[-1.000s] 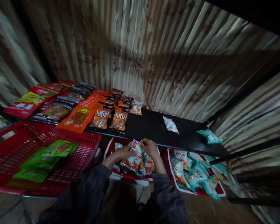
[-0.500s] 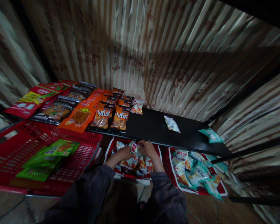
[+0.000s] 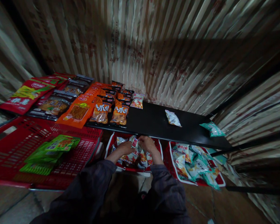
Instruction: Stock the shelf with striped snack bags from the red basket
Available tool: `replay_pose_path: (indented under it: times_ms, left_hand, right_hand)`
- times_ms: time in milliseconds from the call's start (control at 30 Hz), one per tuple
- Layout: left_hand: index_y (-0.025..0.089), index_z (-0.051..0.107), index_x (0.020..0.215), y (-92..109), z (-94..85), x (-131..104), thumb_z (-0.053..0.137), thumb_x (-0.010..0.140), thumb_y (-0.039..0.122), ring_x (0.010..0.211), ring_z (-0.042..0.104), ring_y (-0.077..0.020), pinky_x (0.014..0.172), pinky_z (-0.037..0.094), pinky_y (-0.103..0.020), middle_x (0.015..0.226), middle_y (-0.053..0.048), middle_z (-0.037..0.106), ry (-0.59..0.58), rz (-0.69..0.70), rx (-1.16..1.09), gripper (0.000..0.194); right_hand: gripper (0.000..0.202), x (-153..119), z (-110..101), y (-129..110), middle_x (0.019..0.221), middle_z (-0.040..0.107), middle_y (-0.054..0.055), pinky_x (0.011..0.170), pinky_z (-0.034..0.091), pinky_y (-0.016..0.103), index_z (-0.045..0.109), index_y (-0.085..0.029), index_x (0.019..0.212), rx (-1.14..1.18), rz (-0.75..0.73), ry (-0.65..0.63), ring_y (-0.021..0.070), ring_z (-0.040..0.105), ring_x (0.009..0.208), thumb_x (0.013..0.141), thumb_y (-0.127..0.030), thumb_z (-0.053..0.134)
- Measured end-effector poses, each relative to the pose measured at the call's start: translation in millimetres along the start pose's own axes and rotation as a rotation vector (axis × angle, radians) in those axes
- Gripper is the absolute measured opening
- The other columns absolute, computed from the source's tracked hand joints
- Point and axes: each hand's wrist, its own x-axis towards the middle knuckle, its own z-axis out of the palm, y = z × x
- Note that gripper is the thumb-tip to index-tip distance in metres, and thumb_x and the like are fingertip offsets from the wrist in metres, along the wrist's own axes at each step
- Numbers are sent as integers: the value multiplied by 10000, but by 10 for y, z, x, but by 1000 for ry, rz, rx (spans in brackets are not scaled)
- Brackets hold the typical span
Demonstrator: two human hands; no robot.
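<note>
Snack bag (image 3: 134, 142): in the middle basket (image 3: 161, 151), gripped by the left hand (image 3: 127, 148). Right hand (image 3: 148, 144): at the bag's top edge; closure cannot be determined. Shelf (image 3: 151, 121): packs (image 3: 78, 112) rowed left, three small bags (image 3: 173, 119) spaced rightward. Right basket (image 3: 191, 183): holds more bags.

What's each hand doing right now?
Left hand: fingers on a white snack bag in the middle basket; grip unclear.
Right hand: at the bag's top edge; grip unclear.
</note>
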Motion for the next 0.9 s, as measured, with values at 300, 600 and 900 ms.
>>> replay_pose_path:
  times_ms: [300,600,900]
  left_hand:
    - [215,669,980,-22,28,7,603,751,446,1074,633,-324,876,456,-361,1102,-125,711,57,-30,-56,332]
    - [151,634,1038,51,2,-330,473,841,507,1025,635,-342,834,456,-386,1084,-176,692,157,26,-164,437]
    - [183,654,983,71,-111,-554,470,861,441,872,640,-213,748,457,-275,926,-65,705,309,127,-351,340]
  right_hand:
    - [168,-4,17,-15,866,758,38,681,423,223,730,-231,881,26,-32,55,160,675,785,843,-188,572]
    - [157,-318,-43,-147,876,743,23,705,437,221,719,-230,883,80,-108,169,149,659,767,861,-202,565]
    - [161,-445,-338,-363,879,715,49,771,443,244,716,-204,875,44,-261,238,159,639,824,856,-148,566]
